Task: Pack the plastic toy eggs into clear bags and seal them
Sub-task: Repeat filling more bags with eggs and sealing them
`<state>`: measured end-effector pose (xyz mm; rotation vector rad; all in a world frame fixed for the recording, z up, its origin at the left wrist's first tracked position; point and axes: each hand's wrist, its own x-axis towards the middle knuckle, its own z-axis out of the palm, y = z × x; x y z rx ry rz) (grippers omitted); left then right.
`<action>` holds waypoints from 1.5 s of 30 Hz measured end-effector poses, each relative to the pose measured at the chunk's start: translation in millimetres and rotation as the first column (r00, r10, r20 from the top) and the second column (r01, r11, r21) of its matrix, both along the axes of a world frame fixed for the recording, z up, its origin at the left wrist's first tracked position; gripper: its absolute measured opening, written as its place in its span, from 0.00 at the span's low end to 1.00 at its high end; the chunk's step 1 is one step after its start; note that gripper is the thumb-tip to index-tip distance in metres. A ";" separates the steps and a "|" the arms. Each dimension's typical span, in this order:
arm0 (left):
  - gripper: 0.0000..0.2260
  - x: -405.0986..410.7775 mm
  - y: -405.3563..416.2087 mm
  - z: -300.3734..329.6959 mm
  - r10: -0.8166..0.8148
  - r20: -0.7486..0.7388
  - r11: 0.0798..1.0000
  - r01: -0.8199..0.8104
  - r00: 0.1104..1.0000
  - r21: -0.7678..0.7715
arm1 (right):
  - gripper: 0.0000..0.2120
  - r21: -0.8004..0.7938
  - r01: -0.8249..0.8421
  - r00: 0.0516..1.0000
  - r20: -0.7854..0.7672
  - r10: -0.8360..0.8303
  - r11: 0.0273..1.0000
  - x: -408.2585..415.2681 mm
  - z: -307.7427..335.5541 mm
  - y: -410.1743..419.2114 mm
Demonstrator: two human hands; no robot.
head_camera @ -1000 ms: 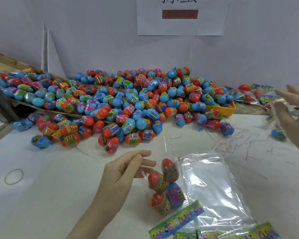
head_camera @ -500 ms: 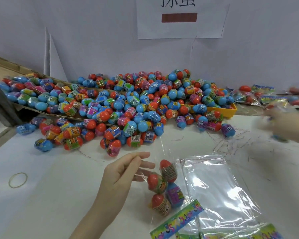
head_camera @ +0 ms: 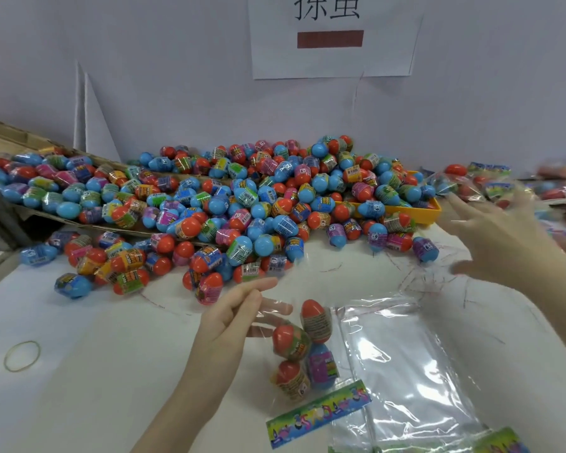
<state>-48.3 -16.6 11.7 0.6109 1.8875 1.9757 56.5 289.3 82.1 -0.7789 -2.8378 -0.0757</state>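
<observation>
A clear bag (head_camera: 317, 411) with a colourful header strip lies on the white table, holding several red and blue toy eggs (head_camera: 291, 343). My left hand (head_camera: 232, 318) grips the bag's open mouth, thumb and forefinger outside, the other fingers showing through the plastic. My right hand (head_camera: 504, 237) hovers blurred at the right, fingers spread and empty, just right of the big pile of loose eggs (head_camera: 242, 207).
The pile spills from a cardboard box (head_camera: 0, 135) at the left and a yellow tray (head_camera: 415, 212). Empty clear bags (head_camera: 406, 371) lie flat right of the filled one. Packed bags (head_camera: 484, 181) sit at the far right. A rubber band (head_camera: 22, 356) lies at the left.
My right hand has moved left from the right edge toward the pile, its fingers now spread. My left hand and the bag have stayed in place.
</observation>
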 end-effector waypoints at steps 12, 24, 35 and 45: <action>0.12 1.7 8.9 3.2 -0.041 0.042 0.999 0.040 0.998 0.020 | 0.41 -0.379 -0.256 0.960 -0.211 0.186 0.889 -8.3 -27.5 -96.7; 0.21 4.1 2.7 0.7 -0.140 0.163 0.990 0.141 0.977 0.009 | 0.08 -0.899 -0.434 0.895 -0.425 -0.135 -0.051 -15.3 -60.7 -125.8; 0.11 -2.3 -6.9 -0.9 -0.151 0.165 0.981 0.168 0.975 -0.097 | 0.09 -0.903 -0.427 0.902 -0.422 -0.092 -0.044 -12.4 -55.5 -118.3; 0.06 -6.5 -9.1 -0.9 -0.042 0.085 0.998 0.046 0.996 -0.052 | 0.12 -0.923 -0.377 0.926 -0.374 -0.049 -0.077 -10.4 -59.2 -107.7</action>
